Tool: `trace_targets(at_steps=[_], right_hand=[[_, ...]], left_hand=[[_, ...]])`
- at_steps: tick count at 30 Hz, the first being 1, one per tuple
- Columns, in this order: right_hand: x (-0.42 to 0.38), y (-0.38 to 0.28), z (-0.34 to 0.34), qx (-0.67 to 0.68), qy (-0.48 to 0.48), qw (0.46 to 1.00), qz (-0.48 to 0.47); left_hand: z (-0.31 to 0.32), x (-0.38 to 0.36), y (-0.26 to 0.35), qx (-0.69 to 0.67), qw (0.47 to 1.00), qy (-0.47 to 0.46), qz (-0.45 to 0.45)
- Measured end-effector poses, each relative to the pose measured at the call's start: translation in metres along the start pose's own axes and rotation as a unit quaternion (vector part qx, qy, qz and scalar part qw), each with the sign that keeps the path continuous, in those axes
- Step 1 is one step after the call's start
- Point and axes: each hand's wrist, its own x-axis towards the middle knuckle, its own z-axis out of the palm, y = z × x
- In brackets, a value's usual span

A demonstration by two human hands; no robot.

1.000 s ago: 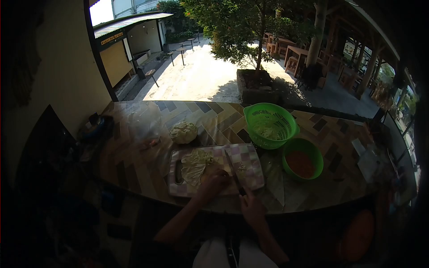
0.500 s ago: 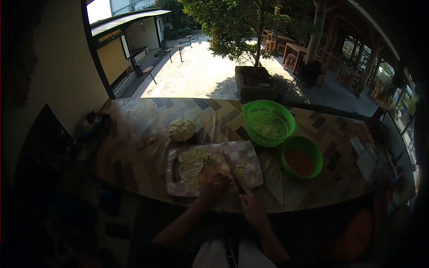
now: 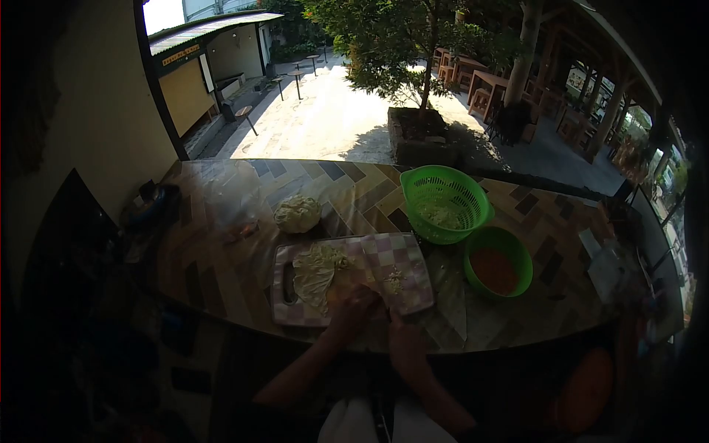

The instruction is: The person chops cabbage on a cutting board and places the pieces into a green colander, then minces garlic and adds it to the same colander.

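Note:
A pink-and-white checked cutting board (image 3: pixel 406 253) lies near the table's front edge. On its left part rests a pale cabbage leaf (image 3: pixel 313 275), and small chopped bits (image 3: pixel 396 280) lie to the right. My left hand (image 3: pixel 357 306) is at the board's lower middle with its fingers bent together; what they press is too dark to make out. Just right of it, my right hand (image 3: pixel 405 341) is closed round the knife's handle at the board's front edge. The knife's blade is barely visible beside my left fingers.
Behind the board sits a cabbage head (image 3: pixel 297 214), with a clear plastic bag (image 3: pixel 232 193) to its left. A green colander (image 3: pixel 412 193) with pale shreds and a green bowl (image 3: pixel 525 260) of orange contents stand at the right.
My right hand has shifted slightly left and the knife has turned, so its blade no longer points up across the board. My left hand has barely moved.

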Motion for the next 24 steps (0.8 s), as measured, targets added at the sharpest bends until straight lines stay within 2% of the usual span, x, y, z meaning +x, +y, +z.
trace_targets(at_steps=[3,7,9,16,19,22,24], right_hand=[[0.025,0.003,-0.008,0.042,-0.001,0.998,-0.041],[0.016,-0.001,-0.036,0.075,-0.004,0.995,-0.073],[0.003,-0.004,-0.034,0.083,-0.025,0.996,-0.034],[-0.002,-0.009,0.005,0.020,-0.018,0.999,0.031],[0.013,-0.012,-0.007,0.039,0.018,0.999,-0.019],[0.016,-0.005,-0.020,0.085,0.005,0.995,-0.048],[0.003,-0.008,-0.026,0.083,-0.029,0.996,-0.018]], left_hand=[[-0.001,-0.001,-0.001,-0.019,1.000,0.017,0.018],[-0.001,-0.004,-0.005,-0.022,0.999,0.000,-0.047],[0.002,-0.004,-0.006,-0.016,0.997,-0.003,-0.079],[0.003,-0.004,-0.001,0.004,0.999,0.015,-0.035],[-0.002,-0.004,-0.001,-0.002,1.000,0.013,-0.007],[-0.005,-0.006,0.001,-0.014,0.998,0.036,-0.042],[-0.005,-0.005,0.008,-0.017,0.995,0.050,-0.083]])
